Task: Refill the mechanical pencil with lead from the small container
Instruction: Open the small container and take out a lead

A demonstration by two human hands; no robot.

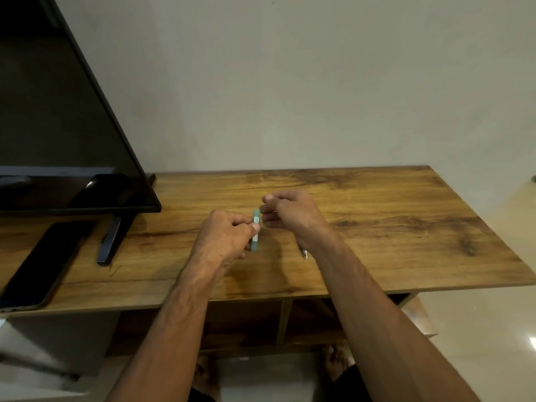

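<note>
**Lead case held over desk**

Left hand (pixel 229 236) pinches slim teal case (pixel 255 230), white label, upright above desk (pixel 377 227). Right hand (pixel 290 213) curled shut just beside case top; pencil (pixel 304 252) tip shows under wrist

Plain beige wall (pixel 319 82), wooden table (pixel 391 227), glossy tiled floor (pixel 478 343)

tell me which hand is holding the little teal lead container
The left hand pinches the teal lead container; the right hand sits just beside its top end.

Teal lead container (pixel 255 231) upright; pencil tip (pixel 304 253) by wrist.
</note>
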